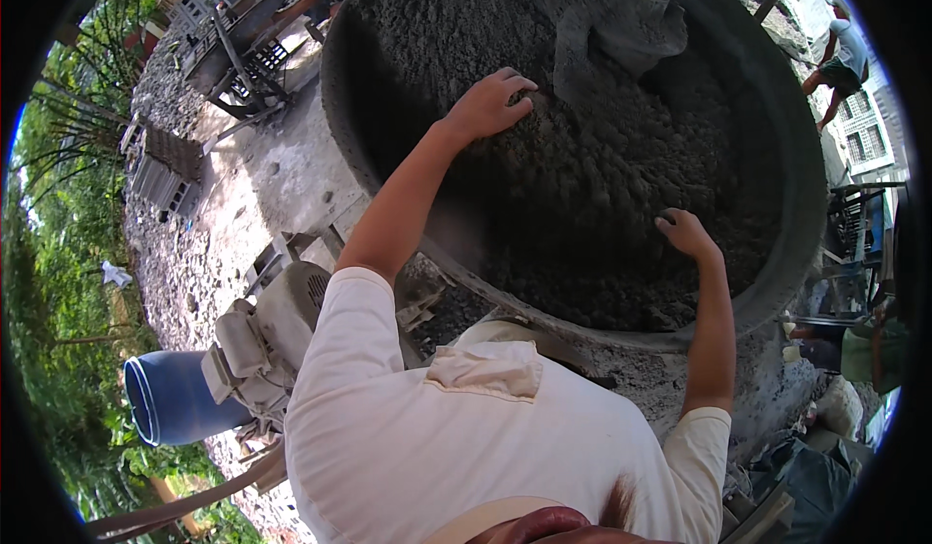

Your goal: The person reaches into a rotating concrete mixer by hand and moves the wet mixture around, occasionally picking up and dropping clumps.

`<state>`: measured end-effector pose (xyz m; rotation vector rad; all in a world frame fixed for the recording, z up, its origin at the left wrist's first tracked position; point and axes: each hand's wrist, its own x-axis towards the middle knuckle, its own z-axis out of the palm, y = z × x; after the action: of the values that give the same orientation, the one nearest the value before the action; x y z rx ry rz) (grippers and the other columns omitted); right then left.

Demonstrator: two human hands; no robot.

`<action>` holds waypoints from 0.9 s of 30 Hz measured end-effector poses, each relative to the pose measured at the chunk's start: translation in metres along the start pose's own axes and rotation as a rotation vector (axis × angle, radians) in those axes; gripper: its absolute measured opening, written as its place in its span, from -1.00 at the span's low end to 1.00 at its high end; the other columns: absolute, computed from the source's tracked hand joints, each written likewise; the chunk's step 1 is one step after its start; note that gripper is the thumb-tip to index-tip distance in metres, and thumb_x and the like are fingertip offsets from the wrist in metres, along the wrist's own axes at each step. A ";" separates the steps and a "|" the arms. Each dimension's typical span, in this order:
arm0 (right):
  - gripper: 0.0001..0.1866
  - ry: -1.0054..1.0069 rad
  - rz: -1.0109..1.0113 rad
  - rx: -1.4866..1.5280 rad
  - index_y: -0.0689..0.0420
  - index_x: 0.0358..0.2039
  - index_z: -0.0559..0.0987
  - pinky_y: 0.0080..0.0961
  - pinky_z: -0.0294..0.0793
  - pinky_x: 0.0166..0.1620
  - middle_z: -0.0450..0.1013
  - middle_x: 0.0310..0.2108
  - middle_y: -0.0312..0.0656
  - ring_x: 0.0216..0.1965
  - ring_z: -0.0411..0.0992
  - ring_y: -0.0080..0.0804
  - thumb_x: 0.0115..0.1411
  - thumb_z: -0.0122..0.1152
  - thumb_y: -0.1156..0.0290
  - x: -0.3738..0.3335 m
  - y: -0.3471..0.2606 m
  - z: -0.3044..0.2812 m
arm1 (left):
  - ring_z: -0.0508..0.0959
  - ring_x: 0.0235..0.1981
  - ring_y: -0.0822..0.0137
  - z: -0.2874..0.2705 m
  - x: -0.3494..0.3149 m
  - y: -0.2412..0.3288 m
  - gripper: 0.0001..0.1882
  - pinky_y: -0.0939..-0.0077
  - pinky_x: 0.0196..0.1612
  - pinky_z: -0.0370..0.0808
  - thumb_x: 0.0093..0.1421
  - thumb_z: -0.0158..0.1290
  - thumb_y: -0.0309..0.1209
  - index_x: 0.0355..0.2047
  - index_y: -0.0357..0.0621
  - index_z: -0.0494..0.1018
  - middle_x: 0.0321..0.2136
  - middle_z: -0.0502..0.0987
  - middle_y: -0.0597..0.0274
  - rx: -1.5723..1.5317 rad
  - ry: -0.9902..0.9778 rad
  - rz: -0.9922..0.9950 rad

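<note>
Grey cement (602, 185), both hands pressing (fingers spread)

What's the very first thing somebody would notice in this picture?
The huge round drum full of dark grey wet mix fills the upper middle. Both bare hands press into it: the left hand high up, the right hand lower right. A blue barrel lies at lower left.

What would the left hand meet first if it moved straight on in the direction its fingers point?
The left hand already rests on the grey concrete mix in the mixer drum. Its fingers point toward the mixing blade; it would probably push through more mix first, though depth is unclear.
</note>
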<state>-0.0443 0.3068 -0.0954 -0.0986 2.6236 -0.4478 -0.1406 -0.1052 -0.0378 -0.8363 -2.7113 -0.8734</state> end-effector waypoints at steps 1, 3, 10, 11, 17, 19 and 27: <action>-0.49 0.070 -0.012 0.058 0.25 0.04 0.45 -0.23 0.36 0.06 0.43 -0.03 0.14 0.03 0.38 0.04 0.21 0.10 0.14 0.000 -0.005 -0.002 | 0.45 -0.06 0.09 -0.002 -0.002 0.000 -0.66 0.23 -0.01 0.41 0.22 -0.01 -0.28 -0.02 -0.11 0.44 -0.13 0.43 0.10 0.000 0.003 0.000; -0.46 0.146 -0.023 0.118 0.23 0.08 0.42 -0.21 0.34 0.09 0.39 0.03 0.14 0.09 0.33 0.04 0.21 0.11 0.12 0.000 -0.011 0.000 | 0.47 -0.14 0.07 -0.011 -0.004 0.009 -0.64 0.23 -0.05 0.43 0.19 0.00 -0.24 -0.05 -0.12 0.46 -0.17 0.43 0.07 -0.015 0.111 -0.044; -0.23 0.217 -0.151 0.068 0.09 0.30 0.09 -0.09 0.28 0.15 -0.03 0.30 0.16 0.18 0.17 0.20 0.20 0.12 0.02 0.004 -0.034 0.031 | 0.47 -0.13 0.04 -0.016 -0.012 0.022 -0.63 0.20 -0.07 0.43 0.20 0.01 -0.26 -0.04 -0.17 0.45 -0.16 0.42 0.06 -0.009 0.256 -0.002; -0.22 0.191 -0.153 -0.016 0.06 0.30 0.07 -0.07 0.27 0.16 -0.07 0.30 0.18 0.17 0.17 0.25 0.19 0.13 0.01 0.004 -0.035 0.035 | 0.47 -0.13 0.04 -0.016 -0.013 0.023 -0.63 0.20 -0.07 0.43 0.20 0.01 -0.26 -0.04 -0.17 0.45 -0.16 0.42 0.06 -0.010 0.254 -0.001; -0.22 0.215 -0.057 -0.112 0.06 0.25 0.17 -0.09 0.35 0.10 -0.01 0.27 0.19 0.11 0.26 0.21 0.05 0.32 0.26 0.003 -0.019 0.031 | 0.46 -0.28 0.14 -0.026 -0.018 0.024 -0.66 0.23 -0.24 0.44 0.20 0.02 -0.24 -0.06 -0.10 0.47 -0.15 0.42 0.10 -0.003 0.621 0.044; -0.35 0.283 -0.103 -0.123 0.08 0.18 0.28 -0.11 0.40 0.03 0.13 0.20 0.11 0.03 0.35 0.12 0.09 0.29 0.28 0.005 -0.011 0.025 | 0.46 -0.31 0.24 -0.032 -0.017 0.011 -0.70 0.36 -0.30 0.42 0.25 -0.02 -0.25 -0.10 -0.11 0.50 -0.16 0.42 0.14 0.072 0.818 0.135; -0.61 0.517 0.032 -0.028 0.14 -0.06 0.49 -0.10 0.39 -0.02 0.38 -0.03 0.02 -0.04 0.38 0.08 0.21 0.10 0.16 0.015 0.005 0.024 | 0.39 -0.41 0.27 -0.062 -0.032 -0.003 -0.73 0.32 -0.29 0.38 0.24 -0.09 -0.34 -0.15 -0.19 0.50 -0.29 0.40 0.14 0.116 1.131 0.044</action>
<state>-0.0468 0.3023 -0.1239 0.0603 3.1323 -0.4761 -0.1156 -0.1581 0.0011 -0.2191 -1.7068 -0.8069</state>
